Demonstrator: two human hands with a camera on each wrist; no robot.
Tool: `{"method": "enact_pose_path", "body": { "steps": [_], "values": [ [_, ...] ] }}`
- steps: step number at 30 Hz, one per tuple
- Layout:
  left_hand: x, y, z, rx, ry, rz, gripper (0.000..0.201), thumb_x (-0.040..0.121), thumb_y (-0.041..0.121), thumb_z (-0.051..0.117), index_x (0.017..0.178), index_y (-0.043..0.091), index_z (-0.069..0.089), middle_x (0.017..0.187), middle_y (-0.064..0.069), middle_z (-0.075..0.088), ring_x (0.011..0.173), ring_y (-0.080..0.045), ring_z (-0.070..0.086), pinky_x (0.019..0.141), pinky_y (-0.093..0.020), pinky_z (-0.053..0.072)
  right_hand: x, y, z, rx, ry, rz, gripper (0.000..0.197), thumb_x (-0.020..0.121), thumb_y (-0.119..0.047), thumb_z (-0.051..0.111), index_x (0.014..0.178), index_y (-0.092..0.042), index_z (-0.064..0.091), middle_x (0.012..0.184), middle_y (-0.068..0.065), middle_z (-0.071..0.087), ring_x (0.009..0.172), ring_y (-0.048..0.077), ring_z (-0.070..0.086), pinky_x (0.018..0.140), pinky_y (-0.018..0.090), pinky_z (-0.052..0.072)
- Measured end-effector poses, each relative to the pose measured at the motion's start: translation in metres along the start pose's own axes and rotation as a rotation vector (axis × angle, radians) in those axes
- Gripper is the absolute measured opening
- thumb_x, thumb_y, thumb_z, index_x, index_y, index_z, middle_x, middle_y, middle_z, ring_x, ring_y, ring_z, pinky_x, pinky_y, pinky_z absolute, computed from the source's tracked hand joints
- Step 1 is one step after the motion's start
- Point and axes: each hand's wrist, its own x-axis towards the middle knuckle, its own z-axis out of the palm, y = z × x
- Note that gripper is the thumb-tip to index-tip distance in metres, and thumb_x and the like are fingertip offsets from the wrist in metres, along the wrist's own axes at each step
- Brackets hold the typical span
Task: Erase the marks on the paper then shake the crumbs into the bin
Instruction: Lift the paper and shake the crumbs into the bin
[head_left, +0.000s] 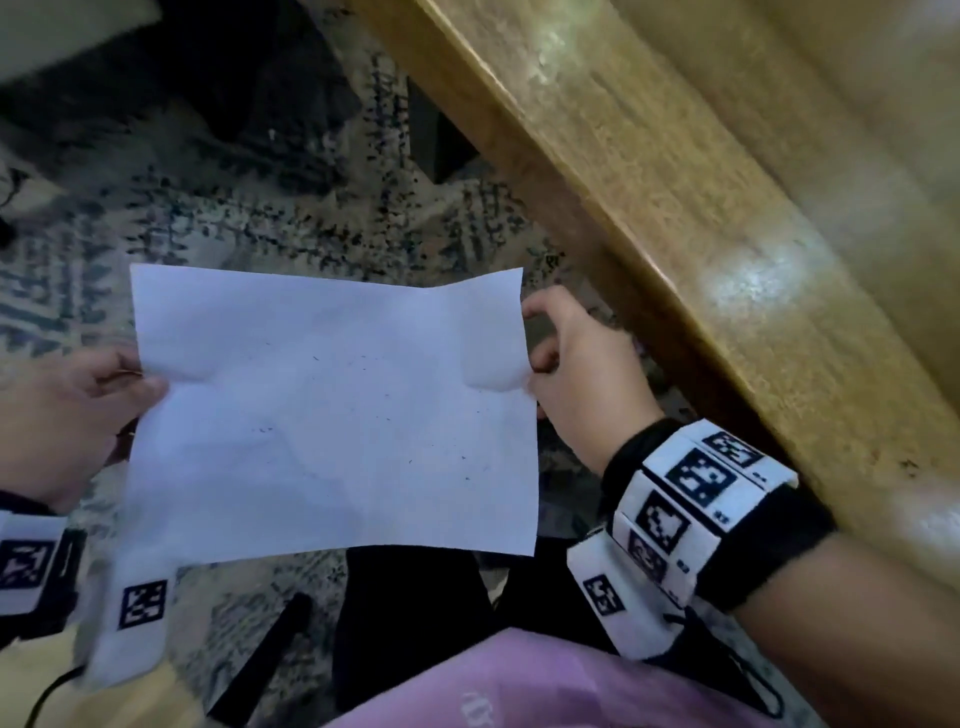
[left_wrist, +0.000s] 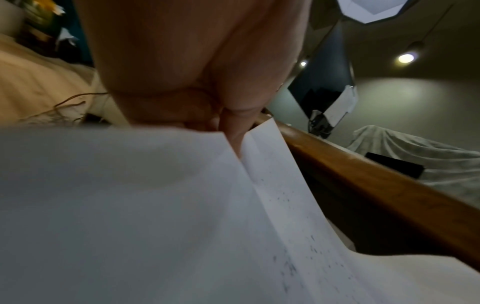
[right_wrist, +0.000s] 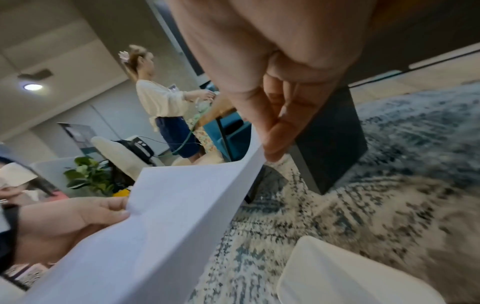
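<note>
A white sheet of paper (head_left: 332, 415) hangs flat in the air over the carpet, beside the table edge, with small dark eraser crumbs (head_left: 387, 410) scattered on its upper face. My left hand (head_left: 78, 415) pinches its left edge, thumb on top. My right hand (head_left: 576, 364) pinches its right edge, which curls up a little. In the left wrist view the paper (left_wrist: 130, 205) fills the lower part under my left hand (left_wrist: 228, 127), with crumbs (left_wrist: 291, 265) on it. In the right wrist view my right hand (right_wrist: 272, 148) pinches the paper (right_wrist: 168, 216), my left hand (right_wrist: 78, 222) at the far edge. No bin shows.
A wooden table edge (head_left: 649, 182) runs diagonally at the right. A patterned blue and cream carpet (head_left: 311, 218) lies below. A dark table leg (right_wrist: 335, 144) and a white seat (right_wrist: 350, 273) are near my right hand. Another person (right_wrist: 166, 107) stands farther off.
</note>
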Motion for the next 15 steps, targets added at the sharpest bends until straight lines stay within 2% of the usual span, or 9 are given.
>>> {"method": "enact_pose_path", "body": {
  "steps": [2, 4, 5, 6, 7, 9, 11, 13, 15],
  "values": [
    [-0.007, 0.022, 0.019, 0.036, -0.047, -0.034, 0.002, 0.083, 0.028, 0.061, 0.084, 0.027, 0.062, 0.080, -0.008, 0.068, 0.061, -0.007, 0.064, 0.065, -0.035, 0.054, 0.020, 0.014, 0.026, -0.001, -0.012, 0.068, 0.047, 0.083, 0.006, 0.053, 0.109, -0.032, 0.049, 0.073, -0.001, 0.056, 0.066, 0.016, 0.055, 0.053, 0.026, 0.044],
    [0.011, -0.010, 0.023, 0.043, -0.091, -0.079, 0.011, 0.077, 0.035, 0.066, 0.085, 0.028, 0.063, 0.079, -0.004, 0.069, 0.071, -0.018, 0.066, 0.078, -0.050, 0.051, 0.038, 0.029, 0.056, 0.024, -0.053, 0.132, 0.045, 0.083, 0.006, 0.052, 0.108, -0.032, 0.050, 0.071, -0.001, 0.055, 0.064, 0.017, 0.055, 0.054, 0.031, 0.046],
    [0.016, -0.024, 0.028, 0.036, -0.079, -0.115, 0.025, 0.070, 0.044, 0.071, 0.087, 0.027, 0.064, 0.083, -0.007, 0.071, 0.079, -0.029, 0.067, 0.079, -0.056, 0.049, 0.045, 0.036, 0.071, 0.047, -0.068, 0.156, 0.046, 0.083, 0.006, 0.051, 0.108, -0.032, 0.050, 0.071, -0.001, 0.054, 0.063, 0.018, 0.055, 0.055, 0.032, 0.047],
    [0.024, -0.037, 0.033, 0.029, -0.061, -0.162, 0.033, 0.065, 0.047, 0.073, 0.087, 0.023, 0.064, 0.086, -0.013, 0.070, 0.080, -0.037, 0.065, 0.077, -0.055, 0.049, 0.054, 0.043, 0.086, 0.075, -0.078, 0.173, 0.047, 0.083, 0.006, 0.050, 0.109, -0.033, 0.050, 0.070, -0.002, 0.053, 0.061, 0.017, 0.054, 0.056, 0.032, 0.048],
    [0.021, -0.033, 0.038, 0.038, -0.052, -0.182, 0.028, 0.069, 0.041, 0.072, 0.085, 0.020, 0.062, 0.084, -0.018, 0.067, 0.076, -0.037, 0.064, 0.074, -0.049, 0.050, 0.063, 0.050, 0.100, 0.102, -0.084, 0.186, 0.048, 0.083, 0.006, 0.050, 0.110, -0.034, 0.050, 0.069, -0.003, 0.051, 0.060, 0.015, 0.051, 0.056, 0.032, 0.047],
    [0.017, -0.024, 0.051, 0.096, -0.024, -0.179, 0.007, 0.081, 0.023, 0.062, 0.077, 0.026, 0.058, 0.078, -0.023, 0.059, 0.069, -0.032, 0.057, 0.071, -0.044, 0.048, 0.083, 0.062, 0.126, 0.131, -0.110, 0.212, 0.049, 0.084, 0.003, 0.050, 0.115, -0.035, 0.048, 0.070, -0.001, 0.050, 0.060, 0.014, 0.047, 0.059, 0.032, 0.047],
    [0.014, -0.017, 0.064, 0.041, 0.018, -0.179, 0.021, 0.084, 0.015, 0.055, 0.069, 0.028, 0.061, 0.084, -0.031, 0.060, 0.066, -0.032, 0.055, 0.069, -0.046, 0.048, 0.105, 0.072, 0.146, 0.108, -0.156, 0.245, 0.055, 0.085, 0.003, 0.050, 0.124, -0.035, 0.044, 0.074, 0.003, 0.052, 0.064, 0.018, 0.049, 0.064, 0.037, 0.050],
    [0.026, -0.035, 0.071, 0.036, -0.012, -0.210, 0.029, 0.087, 0.009, 0.051, 0.068, 0.026, 0.062, 0.078, -0.027, 0.064, 0.066, -0.034, 0.056, 0.068, -0.042, 0.048, 0.124, 0.081, 0.161, 0.093, -0.187, 0.260, 0.063, 0.084, 0.007, 0.050, 0.131, -0.035, 0.041, 0.081, 0.006, 0.055, 0.071, 0.021, 0.052, 0.069, 0.039, 0.050],
    [0.029, -0.031, 0.082, 0.042, -0.038, -0.206, 0.020, 0.087, 0.011, 0.053, 0.071, 0.020, 0.060, 0.072, -0.019, 0.062, 0.072, -0.034, 0.058, 0.076, -0.049, 0.050, 0.138, 0.091, 0.170, 0.090, -0.191, 0.238, 0.065, 0.083, 0.006, 0.052, 0.135, -0.032, 0.041, 0.089, 0.007, 0.055, 0.080, 0.023, 0.055, 0.073, 0.038, 0.048]
  ]
}}
